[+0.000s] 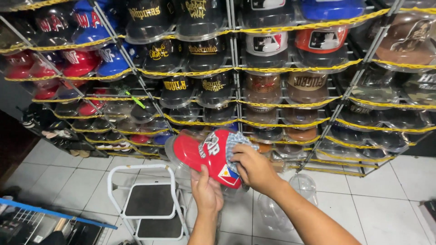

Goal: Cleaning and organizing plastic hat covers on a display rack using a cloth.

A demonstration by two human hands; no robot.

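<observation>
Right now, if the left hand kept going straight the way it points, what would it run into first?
The left hand already touches the red cap; beyond that, probably the wire rack of caps, though depth is unclear.

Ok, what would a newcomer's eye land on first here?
Probably the red cap at centre, held from below by the left hand while the right hand presses a checked cloth against it. Behind it, a wire rack of caps in clear covers fills the wall, strung with yellow chain. A white step stool stands on the tiled floor, lower left.
</observation>
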